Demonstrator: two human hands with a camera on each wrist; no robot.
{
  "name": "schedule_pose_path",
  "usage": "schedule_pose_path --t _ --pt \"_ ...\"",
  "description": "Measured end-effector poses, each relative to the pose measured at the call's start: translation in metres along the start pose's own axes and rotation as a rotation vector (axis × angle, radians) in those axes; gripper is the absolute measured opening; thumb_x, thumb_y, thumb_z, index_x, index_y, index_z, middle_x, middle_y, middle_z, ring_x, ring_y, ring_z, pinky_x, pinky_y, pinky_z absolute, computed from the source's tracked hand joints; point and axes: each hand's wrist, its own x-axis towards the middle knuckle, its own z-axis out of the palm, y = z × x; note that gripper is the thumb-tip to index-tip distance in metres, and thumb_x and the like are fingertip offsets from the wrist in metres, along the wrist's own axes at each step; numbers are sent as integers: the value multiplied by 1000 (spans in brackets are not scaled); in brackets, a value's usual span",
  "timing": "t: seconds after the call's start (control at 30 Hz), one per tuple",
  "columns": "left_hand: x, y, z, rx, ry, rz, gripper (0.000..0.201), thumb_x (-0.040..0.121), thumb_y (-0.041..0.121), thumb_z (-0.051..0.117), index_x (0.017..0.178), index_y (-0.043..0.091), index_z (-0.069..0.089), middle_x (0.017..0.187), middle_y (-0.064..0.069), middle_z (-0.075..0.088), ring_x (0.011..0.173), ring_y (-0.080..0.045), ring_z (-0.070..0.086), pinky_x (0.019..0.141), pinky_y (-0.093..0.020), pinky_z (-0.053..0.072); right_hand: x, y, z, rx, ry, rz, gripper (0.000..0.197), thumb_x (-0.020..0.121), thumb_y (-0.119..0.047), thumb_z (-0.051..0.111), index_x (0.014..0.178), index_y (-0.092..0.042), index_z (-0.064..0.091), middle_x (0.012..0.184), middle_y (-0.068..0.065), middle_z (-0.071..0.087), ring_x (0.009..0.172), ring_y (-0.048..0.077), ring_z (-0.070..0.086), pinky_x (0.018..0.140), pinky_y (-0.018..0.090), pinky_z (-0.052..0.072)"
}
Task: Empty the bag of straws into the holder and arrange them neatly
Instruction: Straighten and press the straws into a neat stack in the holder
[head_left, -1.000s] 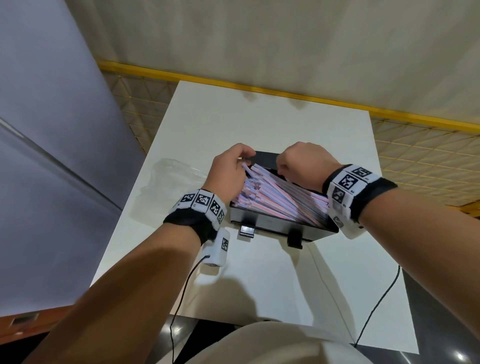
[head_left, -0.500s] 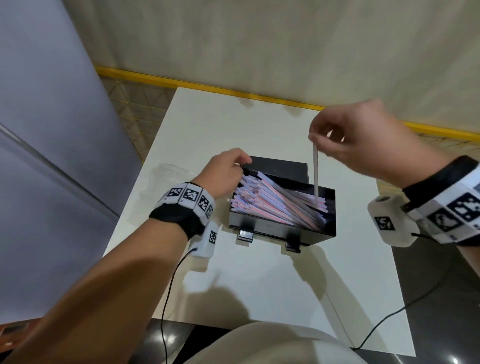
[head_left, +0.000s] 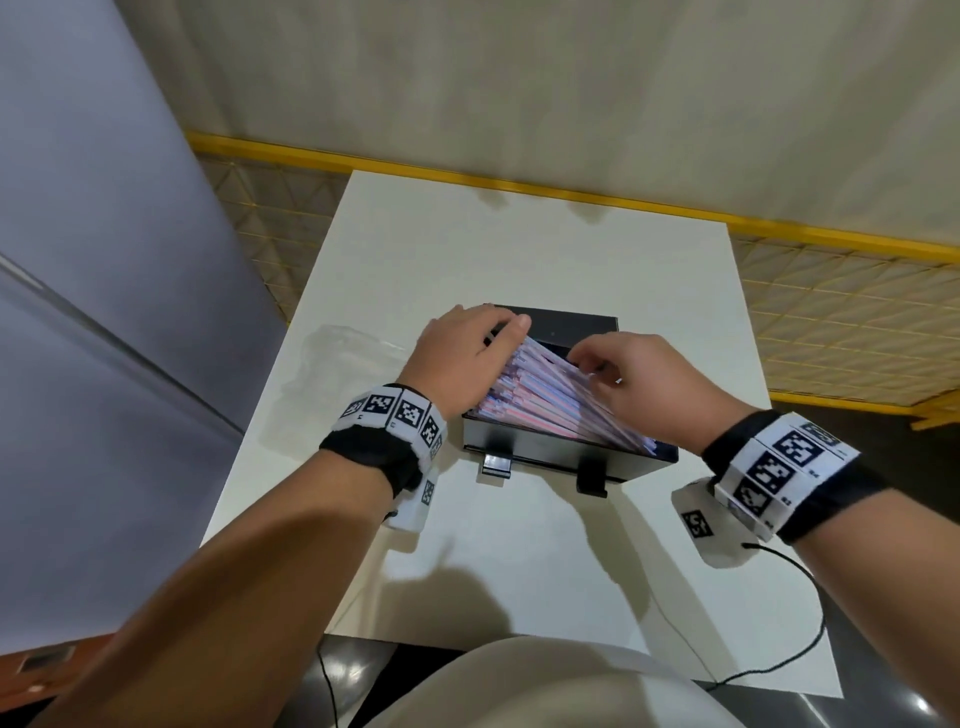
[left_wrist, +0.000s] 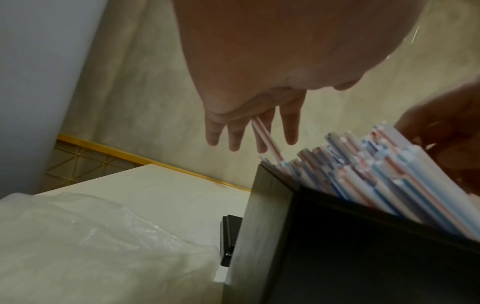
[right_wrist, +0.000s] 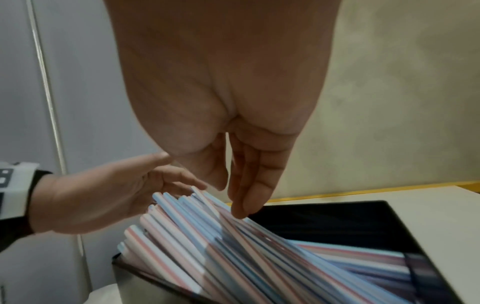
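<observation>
A black box holder (head_left: 561, 460) stands mid-table, filled with pink, blue and white striped straws (head_left: 545, 400) that lie slanted, their left ends raised above the rim. My left hand (head_left: 467, 348) is at that raised end, fingers straight (left_wrist: 249, 133) beside the straw tips (left_wrist: 376, 174), one straw poking up between them. My right hand (head_left: 623, 379) hovers over the pile, fingers (right_wrist: 241, 203) pointing down and touching the top straws (right_wrist: 233, 246). Neither hand grips anything. The holder's dark inside wall (right_wrist: 324, 216) shows behind the pile.
The crumpled clear plastic bag (head_left: 343, 358) lies flat on the white table (head_left: 467, 249) just left of the holder, also close under my left wrist (left_wrist: 91, 236). A grey wall stands left, and a yellow-edged mesh fence runs behind the table. Wrist cables trail off the near edge.
Half a second ago my right hand held one straw upright above the holder; it has come down onto the pile without it. My left hand stayed at the left end, fingers straighter.
</observation>
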Motion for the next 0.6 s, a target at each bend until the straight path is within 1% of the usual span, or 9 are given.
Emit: schedule_pose_path --t 0.07,0.17,0.2,0.27,0.3,0.33,0.4,0.47,0.6 --pt "4 -3 0 88 69 12 67 97 69 25 124 26 68 129 4 69 128 -24 55 118 -49 34 -11 4 -2 16 7 38 30 91 -4 57 114 -18 71 102 -2 69 90 20 63 83 34 52" --pt "13 -1 2 174 125 103 70 96 69 23 125 23 67 129 3 68 126 -22 55 113 -47 38 -28 6 -3 33 29 50 23 89 -6 60 104 -18 72 95 -3 70 82 19 63 76 32 51" --pt "16 3 4 210 98 144 70 96 70 23 128 24 66 132 4 67 129 -22 54 113 -47 38 -33 6 -2 56 27 51 20 87 -7 62 99 -18 72 91 -3 71 79 17 63 73 31 50" --pt "21 12 9 306 -32 202 73 95 74 22 138 29 59 144 4 60 139 -25 46 118 -52 31 -42 5 4 115 -31 48 13 85 -11 66 93 -19 72 85 -5 72 76 14 64 71 29 51" --pt "23 16 14 360 -109 209 74 93 77 22 141 32 56 148 4 57 143 -25 42 121 -55 25 -44 4 10 117 -88 42 12 84 -15 67 95 -18 71 86 -4 72 77 15 65 73 31 53" --pt "25 19 19 420 -175 207 74 92 79 23 142 35 55 149 5 56 144 -25 41 123 -56 21 -47 3 16 86 -149 38 16 83 -21 68 98 -17 69 90 -2 71 81 17 65 76 34 53" --pt "27 19 29 507 -255 164 76 87 84 24 139 38 56 144 6 58 139 -23 45 121 -58 18 -48 3 29 -17 -247 31 27 80 -29 66 103 -16 62 100 0 67 91 20 61 80 36 50" --pt "27 13 36 545 -276 124 80 82 87 24 140 41 55 142 5 59 137 -23 47 120 -60 18 -48 5 38 -71 -263 22 28 81 -31 66 104 -17 57 102 1 62 93 22 57 76 34 45" --pt "24 7 37 553 -242 149 68 90 78 33 144 40 51 144 3 57 138 -23 47 122 -60 16 -45 4 43 -61 -229 36 20 84 -27 65 95 -16 53 93 1 59 85 22 53 69 33 38"
